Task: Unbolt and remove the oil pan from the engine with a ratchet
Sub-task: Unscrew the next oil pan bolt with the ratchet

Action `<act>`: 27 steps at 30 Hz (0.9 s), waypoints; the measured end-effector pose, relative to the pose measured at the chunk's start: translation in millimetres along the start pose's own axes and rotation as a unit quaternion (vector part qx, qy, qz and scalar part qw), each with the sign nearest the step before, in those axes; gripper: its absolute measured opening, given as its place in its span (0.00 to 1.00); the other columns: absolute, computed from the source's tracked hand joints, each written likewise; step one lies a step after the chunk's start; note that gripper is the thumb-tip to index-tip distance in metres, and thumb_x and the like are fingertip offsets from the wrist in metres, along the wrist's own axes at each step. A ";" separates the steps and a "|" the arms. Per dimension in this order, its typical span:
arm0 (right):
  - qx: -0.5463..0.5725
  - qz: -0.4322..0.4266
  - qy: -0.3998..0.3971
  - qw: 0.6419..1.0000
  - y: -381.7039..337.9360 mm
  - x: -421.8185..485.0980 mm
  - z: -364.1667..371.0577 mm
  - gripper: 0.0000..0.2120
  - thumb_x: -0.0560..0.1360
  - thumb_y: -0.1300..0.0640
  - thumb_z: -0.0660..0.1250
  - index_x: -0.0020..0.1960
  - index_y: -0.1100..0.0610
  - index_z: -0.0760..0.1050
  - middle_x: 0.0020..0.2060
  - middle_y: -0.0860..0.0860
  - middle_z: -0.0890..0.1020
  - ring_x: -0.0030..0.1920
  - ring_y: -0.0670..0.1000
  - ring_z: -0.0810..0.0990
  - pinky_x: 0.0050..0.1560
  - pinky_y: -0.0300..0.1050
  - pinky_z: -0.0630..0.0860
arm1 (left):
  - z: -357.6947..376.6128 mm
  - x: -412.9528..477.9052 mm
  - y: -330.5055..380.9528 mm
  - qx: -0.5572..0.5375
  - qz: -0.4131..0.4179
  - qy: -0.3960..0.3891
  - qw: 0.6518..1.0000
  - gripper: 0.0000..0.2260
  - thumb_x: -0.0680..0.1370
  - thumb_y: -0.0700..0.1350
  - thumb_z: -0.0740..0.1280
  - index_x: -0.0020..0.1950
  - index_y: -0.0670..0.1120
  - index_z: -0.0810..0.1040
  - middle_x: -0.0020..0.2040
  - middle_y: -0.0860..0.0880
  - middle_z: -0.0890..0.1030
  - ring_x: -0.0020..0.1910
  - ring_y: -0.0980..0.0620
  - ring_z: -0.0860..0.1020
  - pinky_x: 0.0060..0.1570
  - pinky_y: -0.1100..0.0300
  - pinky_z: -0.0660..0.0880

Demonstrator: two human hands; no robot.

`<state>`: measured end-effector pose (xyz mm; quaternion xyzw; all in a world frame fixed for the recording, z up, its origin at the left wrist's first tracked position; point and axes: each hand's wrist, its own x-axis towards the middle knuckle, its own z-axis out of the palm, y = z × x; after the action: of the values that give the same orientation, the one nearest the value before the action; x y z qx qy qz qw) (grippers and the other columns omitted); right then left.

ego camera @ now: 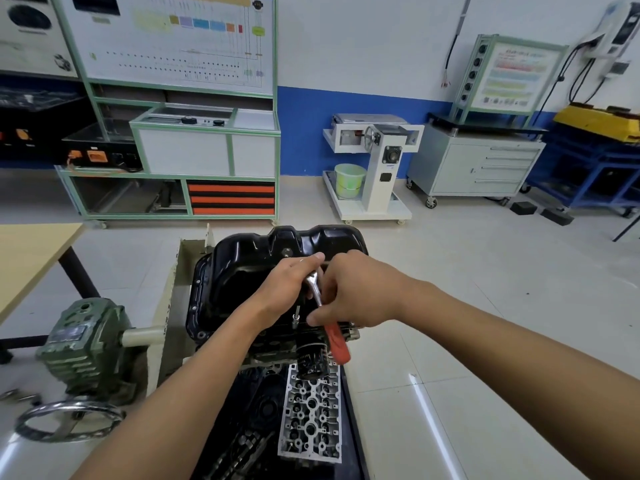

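Ratchet (315,289) in left fingers (307,260) and right fingers (320,317), over oil pan (235,268)

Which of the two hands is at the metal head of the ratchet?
The left hand, its fingers curled over the head of the ratchet. The right hand grips lower down, just above the red handle.

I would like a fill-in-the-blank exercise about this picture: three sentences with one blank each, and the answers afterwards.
1. The oil pan is ____ in colour.
2. The left hand rests on the ____ of the ratchet.
3. The right hand holds the ratchet between its head and its red ____.

Missing words: black; head; handle.
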<state>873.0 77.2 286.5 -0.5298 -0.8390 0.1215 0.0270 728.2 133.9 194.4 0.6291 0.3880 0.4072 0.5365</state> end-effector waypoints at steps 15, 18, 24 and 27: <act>-0.180 0.018 -0.002 0.983 23.4 30.0 -25.8 0.05 0.69 0.58 0.74 0.37 0.51 0.80 0.33 0.51 0.74 0.36 0.55 0.75 0.34 0.43 0.68 | -7.2 -6.1 3.0 0.022 0.005 -0.078 0.997 0.24 0.80 0.56 0.59 0.35 0.40 0.79 0.33 0.44 0.79 0.36 0.48 0.76 0.44 0.60 0.73; -0.210 -0.002 0.091 0.974 24.8 40.0 -19.6 0.09 0.72 0.63 0.67 0.49 0.52 0.80 0.35 0.51 0.68 0.37 0.56 0.71 0.35 0.45 0.65 | -6.6 -3.0 0.5 0.023 0.000 -0.090 0.996 0.24 0.79 0.57 0.58 0.35 0.40 0.79 0.34 0.40 0.77 0.35 0.46 0.75 0.44 0.54 0.71; -0.110 -0.079 0.135 0.981 28.3 59.2 -3.3 0.15 0.69 0.68 0.62 0.51 0.58 0.81 0.52 0.53 0.83 0.53 0.59 0.80 0.48 0.51 0.76 | -2.8 1.4 -6.0 0.025 -0.003 -0.135 0.991 0.25 0.75 0.63 0.62 0.33 0.42 0.78 0.34 0.40 0.77 0.33 0.46 0.73 0.43 0.53 0.69; -0.045 -0.099 0.130 0.986 34.2 57.7 -3.1 0.16 0.70 0.69 0.65 0.55 0.58 0.82 0.56 0.53 0.84 0.57 0.58 0.80 0.56 0.54 0.76 | -0.9 0.7 -7.8 0.009 0.003 -0.121 0.993 0.25 0.74 0.64 0.61 0.32 0.44 0.76 0.31 0.44 0.75 0.32 0.49 0.71 0.41 0.59 0.70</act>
<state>878.5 143.5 276.8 -0.4564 -0.8811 0.0104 0.1234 727.2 135.8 186.8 0.6799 0.3222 0.3264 0.5722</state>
